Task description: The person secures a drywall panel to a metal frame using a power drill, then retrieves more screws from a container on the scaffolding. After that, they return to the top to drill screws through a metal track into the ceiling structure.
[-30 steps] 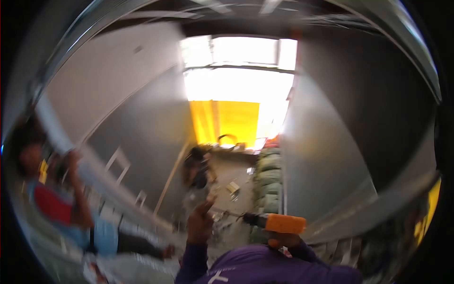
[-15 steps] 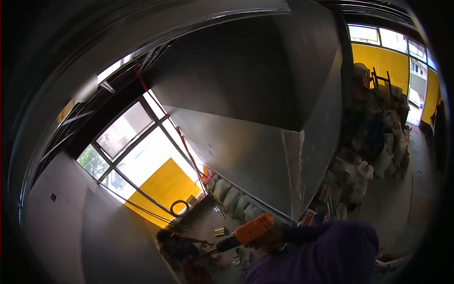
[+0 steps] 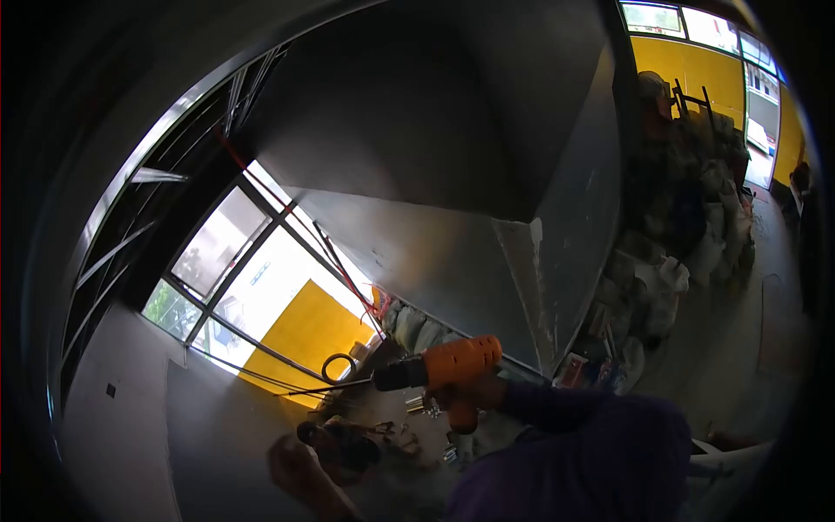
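An orange power drill with a black chuck is in my right hand, whose fingers wrap round its grip. From the chuck a long thin bit points left, tilted slightly down, its tip free in front of the grey wall. The purple sleeve of my right arm fills the lower right. Low on the left, below the bit and apart from the drill, is my left hand. Its fingers look curled in; dim light and blur hide what they hold, if anything.
A person crouches on the floor beyond my hands, near loose metal pieces. Filled sacks line the grey partition. More bags are piled at right. Another person stands far right. Metal framing runs overhead at left.
The drill has risen and its bit has swung up from pointing down-left to nearly level. My left hand now shows clearly at lower left. The whole view has shifted slightly.
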